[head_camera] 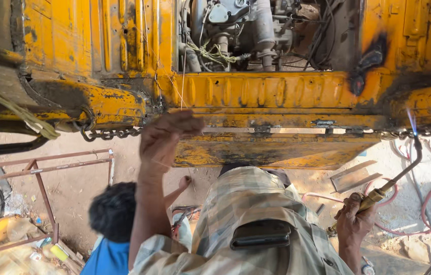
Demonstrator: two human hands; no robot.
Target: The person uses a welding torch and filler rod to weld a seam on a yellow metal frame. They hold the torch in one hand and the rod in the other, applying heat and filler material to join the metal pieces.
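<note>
Head view: right hand [354, 220] grip wraps gas torch [396, 175], flame above.

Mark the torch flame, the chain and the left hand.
torch flame [411, 120]: head view, middle of the blue flame.
chain [107, 134]: head view, links under the yellow body.
left hand [167, 137]: head view, back of the hand.

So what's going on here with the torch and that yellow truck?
A person stands at a battered yellow vehicle body. The right hand grips a brass gas torch, lit, its blue flame near the scorched lower edge. The left hand is raised against the panel beside a chain. Another person in blue crouches below.
</note>
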